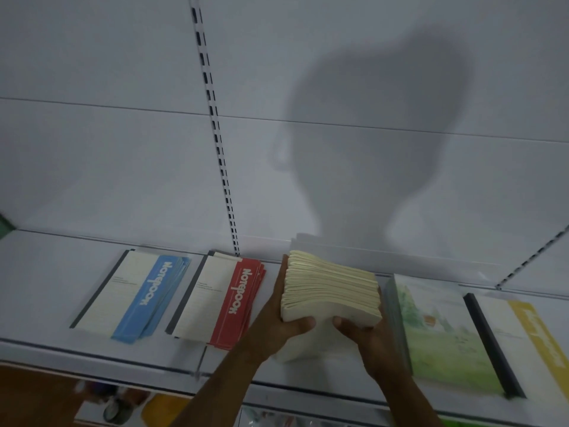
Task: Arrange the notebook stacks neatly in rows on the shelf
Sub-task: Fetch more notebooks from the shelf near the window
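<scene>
A thick stack of cream-edged notebooks (pixel 331 288) stands tilted on its edge over the middle of the white shelf (pixel 46 272). My left hand (pixel 277 315) grips its left side and my right hand (pixel 363 331) grips its lower right corner. Left of it lie a blue-banded notebook stack (pixel 135 294) and a red-banded notebook stack (pixel 218 300), flat and side by side. To the right lie a green landscape-cover stack (pixel 440 331) and a yellow-banded stack (pixel 523 337).
A slotted upright rail (pixel 215 134) runs down the white back panel. A second rail (pixel 529 263) angles in at the right. Below the shelf's front edge (pixel 123 362), blurred items show on a lower level.
</scene>
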`<state>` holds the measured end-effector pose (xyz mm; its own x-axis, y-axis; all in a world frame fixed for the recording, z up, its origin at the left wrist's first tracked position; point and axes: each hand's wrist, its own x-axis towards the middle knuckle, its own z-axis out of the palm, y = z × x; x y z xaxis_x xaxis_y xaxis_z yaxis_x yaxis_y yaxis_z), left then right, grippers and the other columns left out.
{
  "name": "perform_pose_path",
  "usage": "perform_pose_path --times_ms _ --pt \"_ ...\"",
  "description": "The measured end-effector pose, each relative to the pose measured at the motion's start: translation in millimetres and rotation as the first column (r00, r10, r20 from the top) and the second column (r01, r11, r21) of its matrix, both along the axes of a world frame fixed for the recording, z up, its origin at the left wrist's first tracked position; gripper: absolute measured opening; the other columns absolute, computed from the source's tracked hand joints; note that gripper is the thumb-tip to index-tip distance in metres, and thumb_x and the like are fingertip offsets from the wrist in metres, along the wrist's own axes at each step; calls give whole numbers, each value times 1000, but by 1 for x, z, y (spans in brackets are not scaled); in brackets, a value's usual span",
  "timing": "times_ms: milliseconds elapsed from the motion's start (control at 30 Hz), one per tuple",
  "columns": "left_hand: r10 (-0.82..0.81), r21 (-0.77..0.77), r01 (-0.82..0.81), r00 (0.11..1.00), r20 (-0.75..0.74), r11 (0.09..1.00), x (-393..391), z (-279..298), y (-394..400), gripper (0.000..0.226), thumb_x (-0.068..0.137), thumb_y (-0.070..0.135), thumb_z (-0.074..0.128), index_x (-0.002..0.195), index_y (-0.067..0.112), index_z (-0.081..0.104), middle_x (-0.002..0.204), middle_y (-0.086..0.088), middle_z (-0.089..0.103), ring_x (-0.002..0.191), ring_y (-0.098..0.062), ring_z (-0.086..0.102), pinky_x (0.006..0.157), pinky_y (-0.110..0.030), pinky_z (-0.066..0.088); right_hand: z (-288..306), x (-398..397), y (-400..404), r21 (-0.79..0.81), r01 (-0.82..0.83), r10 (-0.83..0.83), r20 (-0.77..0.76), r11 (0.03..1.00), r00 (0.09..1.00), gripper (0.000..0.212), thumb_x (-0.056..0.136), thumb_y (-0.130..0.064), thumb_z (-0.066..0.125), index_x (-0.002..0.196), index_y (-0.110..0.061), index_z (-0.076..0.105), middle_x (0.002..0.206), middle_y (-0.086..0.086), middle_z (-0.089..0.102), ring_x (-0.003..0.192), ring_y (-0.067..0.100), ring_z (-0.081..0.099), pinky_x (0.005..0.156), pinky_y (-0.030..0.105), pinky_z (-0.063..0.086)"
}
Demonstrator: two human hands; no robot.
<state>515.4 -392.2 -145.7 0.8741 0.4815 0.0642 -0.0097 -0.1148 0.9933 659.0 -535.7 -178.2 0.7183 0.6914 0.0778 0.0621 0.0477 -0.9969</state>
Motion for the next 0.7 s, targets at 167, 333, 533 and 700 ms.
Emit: perform_pose_path --times_ms 167,333,533,700 --pt "-2 61 1 1000 12 998 2 4 9 83 73 -14 71 141 -17 22 136 -13 50 120 4 51 89 -9 45 -1 3 2 2 -1 0 84 1000 996 84 61 -21 83 133 -15 40 124 0 60 117 17 57 96 32 50" --pt "-65 133 68 998 -24 989 -3 6 13 94 74 -3 76 145 -10 16 141 -12 45 120 13 46 91 -4 41 -5 -2 4 -16 -34 35 92 999 995 96 61 -36 84 140 -42 30 132 -14 54 124 8 51 96 20 46" --pt "-3 -193 34 988 158 981 -2 8 13 93 78 69 53 149 36 4 152 12 30 136 -3 37 103 -20 41 -7 -3 1 -1 -22 22 54 1000 998 105 58 -47 86 143 -46 25 136 -15 52 128 12 48 98 18 45" --pt "203 -459 -160 978 47 874 28 9 18 55 84 74 24 125 51 52 136 6 57 117 -9 60 89 -26 47 -1 -4 2 38 -10 8 70 999 997 108 57 -44 86 144 -49 21 141 -7 47 131 16 45 103 37 42"
